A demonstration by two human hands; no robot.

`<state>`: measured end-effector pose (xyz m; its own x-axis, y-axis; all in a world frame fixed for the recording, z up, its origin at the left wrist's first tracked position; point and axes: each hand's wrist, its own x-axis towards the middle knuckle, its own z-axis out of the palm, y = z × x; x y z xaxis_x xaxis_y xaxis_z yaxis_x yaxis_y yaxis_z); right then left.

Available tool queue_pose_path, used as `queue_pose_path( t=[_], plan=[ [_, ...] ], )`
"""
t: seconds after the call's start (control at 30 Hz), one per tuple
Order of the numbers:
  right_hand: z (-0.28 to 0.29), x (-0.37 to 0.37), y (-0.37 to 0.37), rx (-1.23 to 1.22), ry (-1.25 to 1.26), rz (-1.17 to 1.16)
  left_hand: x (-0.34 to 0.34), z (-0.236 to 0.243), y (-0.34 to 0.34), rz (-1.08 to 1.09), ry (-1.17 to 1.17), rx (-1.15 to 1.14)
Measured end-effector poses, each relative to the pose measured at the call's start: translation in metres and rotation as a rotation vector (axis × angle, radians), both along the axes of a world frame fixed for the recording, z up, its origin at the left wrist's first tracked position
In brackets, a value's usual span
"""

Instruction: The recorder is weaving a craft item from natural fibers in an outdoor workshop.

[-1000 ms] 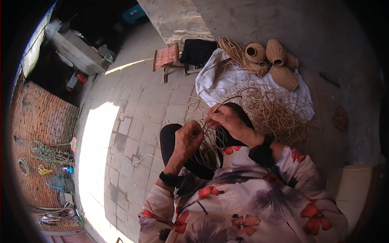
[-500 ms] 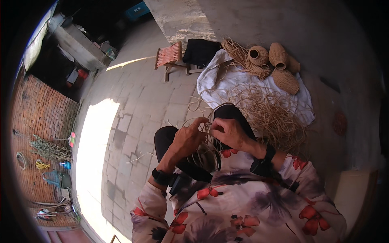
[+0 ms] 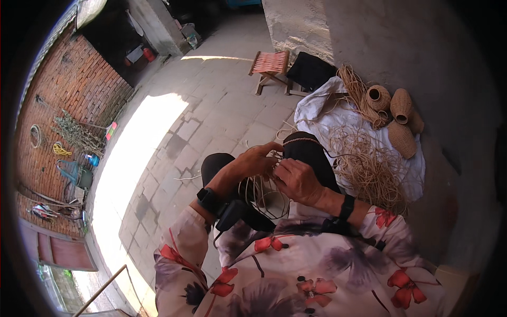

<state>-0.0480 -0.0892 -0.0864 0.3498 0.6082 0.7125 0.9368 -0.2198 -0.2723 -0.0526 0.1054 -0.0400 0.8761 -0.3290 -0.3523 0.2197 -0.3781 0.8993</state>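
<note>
Between my knees hangs a half-woven piece of thin tan strands (image 3: 262, 198), its loose ends looping down. My left hand (image 3: 259, 159) is curled over the top of it, fingers bent around the strands. Right against it, my right hand (image 3: 298, 178) has its fingers pinched together on the same strands; the exact strand in each grip is hidden by the fingers. One long strand (image 3: 311, 138) runs across my right knee.
On a white cloth (image 3: 311, 108) to the right lie a tangled heap of strands (image 3: 364, 164), a strand bundle (image 3: 355, 92) and several woven vessels (image 3: 401, 105). Farther off stand a folding stool (image 3: 269, 62) and a black item (image 3: 311, 71). A brick wall (image 3: 90, 79) is at left.
My view has swung, so the surroundings sit farther right and more of the left wall shows. My right hand has come in closer against my left hand at the strands.
</note>
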Motion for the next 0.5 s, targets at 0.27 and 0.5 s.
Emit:
queue_pose_path(
  t=[0.27, 0.5],
  plan=[
    [0.002, -0.007, 0.003, 0.058, 0.5, -0.018, -0.023, -0.007, -0.018, 0.009, -0.552, 0.593],
    [0.012, 0.003, -0.002, 0.174, 1.399, 0.155, -0.043, -0.02, -0.029, 0.163, -0.71, 0.61]
  ],
)
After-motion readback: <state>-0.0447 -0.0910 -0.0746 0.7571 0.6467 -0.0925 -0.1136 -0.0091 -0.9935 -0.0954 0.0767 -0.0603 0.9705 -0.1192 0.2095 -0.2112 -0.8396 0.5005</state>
